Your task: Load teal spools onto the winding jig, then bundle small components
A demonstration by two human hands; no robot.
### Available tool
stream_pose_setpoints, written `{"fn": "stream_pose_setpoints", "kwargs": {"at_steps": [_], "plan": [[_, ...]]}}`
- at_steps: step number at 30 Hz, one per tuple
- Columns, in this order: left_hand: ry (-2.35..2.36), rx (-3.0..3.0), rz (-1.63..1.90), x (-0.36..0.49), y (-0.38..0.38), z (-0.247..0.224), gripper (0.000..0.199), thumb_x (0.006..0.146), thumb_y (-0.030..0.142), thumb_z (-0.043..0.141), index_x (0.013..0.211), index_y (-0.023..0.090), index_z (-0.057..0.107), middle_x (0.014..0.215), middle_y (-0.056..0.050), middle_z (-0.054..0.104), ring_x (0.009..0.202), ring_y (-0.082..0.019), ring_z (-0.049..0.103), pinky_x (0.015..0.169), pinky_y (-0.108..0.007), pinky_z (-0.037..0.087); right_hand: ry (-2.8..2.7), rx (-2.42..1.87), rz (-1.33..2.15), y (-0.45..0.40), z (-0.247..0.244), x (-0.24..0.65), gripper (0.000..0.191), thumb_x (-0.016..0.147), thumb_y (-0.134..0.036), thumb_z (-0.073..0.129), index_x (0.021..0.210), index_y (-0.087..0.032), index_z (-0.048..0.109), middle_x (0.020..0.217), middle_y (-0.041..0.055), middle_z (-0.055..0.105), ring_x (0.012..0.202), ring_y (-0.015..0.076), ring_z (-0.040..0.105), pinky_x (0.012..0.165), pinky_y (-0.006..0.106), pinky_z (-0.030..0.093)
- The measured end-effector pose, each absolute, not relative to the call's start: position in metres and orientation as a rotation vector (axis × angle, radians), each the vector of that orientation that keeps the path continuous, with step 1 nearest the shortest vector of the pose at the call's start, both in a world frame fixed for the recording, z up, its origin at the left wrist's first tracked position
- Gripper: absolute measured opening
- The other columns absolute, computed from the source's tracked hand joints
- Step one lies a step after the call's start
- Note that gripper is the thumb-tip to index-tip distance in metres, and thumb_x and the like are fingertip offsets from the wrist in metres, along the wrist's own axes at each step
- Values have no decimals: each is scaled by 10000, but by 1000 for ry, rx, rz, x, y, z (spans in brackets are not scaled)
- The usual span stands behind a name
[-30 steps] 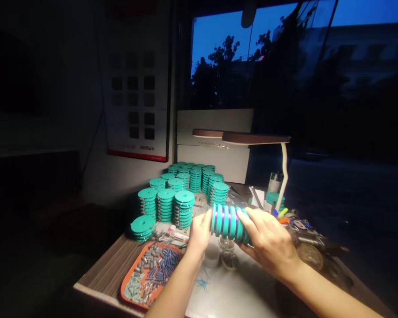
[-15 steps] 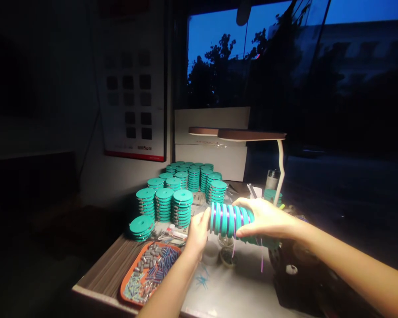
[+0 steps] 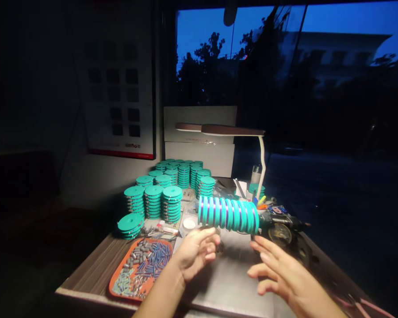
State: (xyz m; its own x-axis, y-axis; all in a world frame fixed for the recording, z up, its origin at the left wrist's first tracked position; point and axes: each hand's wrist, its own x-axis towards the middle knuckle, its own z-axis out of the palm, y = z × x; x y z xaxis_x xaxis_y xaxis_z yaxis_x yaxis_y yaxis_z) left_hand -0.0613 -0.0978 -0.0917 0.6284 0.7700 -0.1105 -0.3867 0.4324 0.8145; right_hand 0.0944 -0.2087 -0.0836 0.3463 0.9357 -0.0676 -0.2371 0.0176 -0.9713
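Observation:
A row of teal spools (image 3: pixel 228 215) wound with purple line lies sideways, set end to end, on a dark winding device (image 3: pixel 281 225) at the right. Just under the row's left end is my left hand (image 3: pixel 200 251), its fingers loosely curled and apart, with nothing in it. My right hand (image 3: pixel 275 274) is below the right end, fingers spread and empty. Neither hand appears to grip the spools. Stacks of similar teal spools (image 3: pixel 172 203) stand behind and to the left.
An orange tray (image 3: pixel 111 282) of small metal weights and tube pieces lies at the front left. A desk lamp (image 3: pixel 232 131) arches over the table (image 3: pixel 82 274). A white round lid or cup (image 3: pixel 189 224) and pens (image 3: pixel 240 189) stand behind the hands.
Both hands have let go of the spools and drawn down toward me. The spool row now shows whole, lying level on the device. The view has shifted a little to the right.

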Motion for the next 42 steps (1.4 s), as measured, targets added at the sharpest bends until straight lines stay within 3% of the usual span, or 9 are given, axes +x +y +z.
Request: {"fn": "stream_pose_setpoints", "kwargs": {"at_steps": [3,6,9,12,15,25,28,36,42], "plan": [[510,856,660,-65,-99,-88,236,719,341,590,723,113,531,482,52,391,403,-30,253,377,-148,169,-687,-1024,1249,-198,-87,80,461,659,-410,664,1032,-194,500,1196,92,501,810,207,622,685,336,506],[520,905,625,-70,-103,-83,369,721,461,560,787,98,571,454,80,311,400,-33,168,380,-168,118,-698,-872,1461,-185,-86,79,315,715,-405,610,901,-158,551,975,76,603,852,187,598,812,325,460],[536,998,656,-67,-108,-78,355,701,461,590,752,109,587,462,82,300,420,-38,171,388,-185,93,-759,-823,1519,-178,-86,80,251,756,-418,562,822,-176,548,649,-20,529,616,112,519,630,256,452],[532,1087,698,-61,-112,-78,283,707,409,600,676,130,567,459,79,303,423,-47,210,389,-199,89,-767,-855,1500,-175,-84,76,286,720,-444,600,790,-178,519,502,-92,285,444,54,257,447,190,307],[501,1128,718,-56,-113,-81,293,732,413,561,608,155,498,425,95,249,401,-46,150,387,-213,62,-814,-938,1405,-174,-79,70,357,658,-471,649,777,-172,495,487,-112,193,446,44,128,412,178,195],[461,1167,697,-57,-120,-86,340,754,481,500,604,186,423,410,103,263,369,-43,140,378,-222,76,-961,-921,1348,-175,-87,67,418,723,-552,538,573,-204,360,403,-117,136,390,42,64,404,212,75],[486,1180,708,-55,-122,-92,319,765,454,496,603,185,440,400,100,281,351,-44,149,361,-222,82,-978,-990,1290,-174,-95,67,402,717,-554,526,573,-209,379,394,-113,152,378,43,69,402,217,70],[508,1203,708,-61,-118,-101,323,778,458,459,597,195,412,402,101,276,339,-43,125,344,-211,73,-968,-1069,1191,-159,-108,55,375,730,-580,490,797,-211,462,420,-121,153,409,57,78,414,211,95],[492,1270,724,-60,-124,-98,352,778,467,464,564,194,399,392,100,282,298,-34,152,312,-215,88,-782,-902,1257,-166,-101,42,353,694,-556,551,734,-209,502,424,-118,141,423,57,61,408,203,108]]}}
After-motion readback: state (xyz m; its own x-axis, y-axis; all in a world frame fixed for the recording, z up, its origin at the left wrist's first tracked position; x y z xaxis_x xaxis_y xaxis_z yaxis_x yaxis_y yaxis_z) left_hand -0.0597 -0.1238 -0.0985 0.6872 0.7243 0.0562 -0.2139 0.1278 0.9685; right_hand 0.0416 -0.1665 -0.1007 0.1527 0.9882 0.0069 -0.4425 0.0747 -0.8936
